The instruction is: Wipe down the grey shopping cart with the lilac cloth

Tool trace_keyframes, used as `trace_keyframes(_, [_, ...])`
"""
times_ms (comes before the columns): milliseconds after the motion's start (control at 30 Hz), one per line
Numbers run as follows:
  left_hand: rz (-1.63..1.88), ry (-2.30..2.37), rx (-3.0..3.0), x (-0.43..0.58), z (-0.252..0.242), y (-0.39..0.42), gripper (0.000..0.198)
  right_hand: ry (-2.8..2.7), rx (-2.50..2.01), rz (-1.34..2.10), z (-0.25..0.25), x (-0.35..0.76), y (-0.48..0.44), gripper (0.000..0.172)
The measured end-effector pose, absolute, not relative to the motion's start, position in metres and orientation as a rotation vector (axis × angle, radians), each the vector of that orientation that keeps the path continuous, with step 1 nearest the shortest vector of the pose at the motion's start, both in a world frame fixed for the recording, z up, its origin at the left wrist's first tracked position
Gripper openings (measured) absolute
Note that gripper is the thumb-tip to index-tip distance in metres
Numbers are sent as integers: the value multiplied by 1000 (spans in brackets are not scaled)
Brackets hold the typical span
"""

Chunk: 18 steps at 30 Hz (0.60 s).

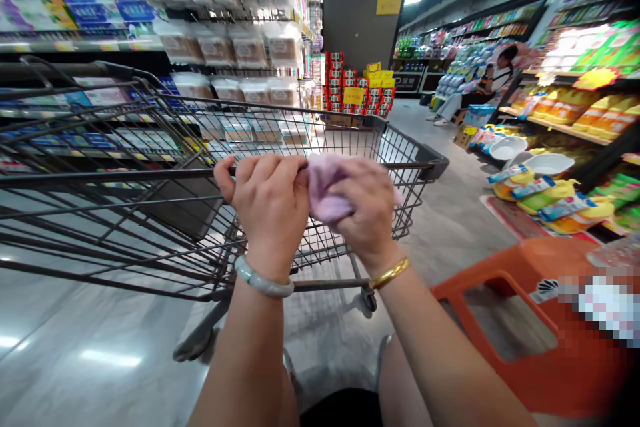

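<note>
A dark metal shopping cart (320,287) stands right in front of me, side on. My left hand (273,193) is wrapped over its top side rail, with a pale bangle on the wrist. Just beside it, my right hand (367,203) grips a crumpled light purple cloth (325,187) and presses it against the same rail. A gold bangle circles the right wrist. The right hand is slightly blurred, and the rail beneath the cloth is hidden.
An orange plastic stool (540,307) stands close on my right. Shelves with packaged goods (230,40) rise behind the cart. Bottles and basins (550,163) sit on the floor at right. Farther back a person (495,80) is seated by the aisle.
</note>
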<state>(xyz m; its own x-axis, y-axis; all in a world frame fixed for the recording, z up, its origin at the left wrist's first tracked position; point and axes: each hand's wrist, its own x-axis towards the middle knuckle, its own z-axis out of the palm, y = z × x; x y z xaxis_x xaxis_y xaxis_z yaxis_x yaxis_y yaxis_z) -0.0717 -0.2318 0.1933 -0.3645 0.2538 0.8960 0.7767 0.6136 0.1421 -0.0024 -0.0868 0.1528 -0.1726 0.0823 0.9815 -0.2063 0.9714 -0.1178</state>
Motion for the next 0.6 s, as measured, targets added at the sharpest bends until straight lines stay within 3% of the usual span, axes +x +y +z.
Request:
trace_keyframes(100, [-705,-1908,-821,-72,193,-232,15,-1740,178,278,157,0,-90,18])
trace_keyframes(233, [-726,-1923,-845,-70,194,-233,18,-1519,-114,302,157,14,-35,24])
trace_keyframes(367, [-711,-1928,-862,-69,196,-234,24,-1502,-308,273,151,13,-27,55])
trace_keyframes(400, [-702,-1931,-862,-70,197,-235,24,-1562,-258,278,150,10,-38,56])
trace_keyframes(600, [-696,-1950,-833,-68,199,-234,24,-1711,-41,239,151,2,-67,29])
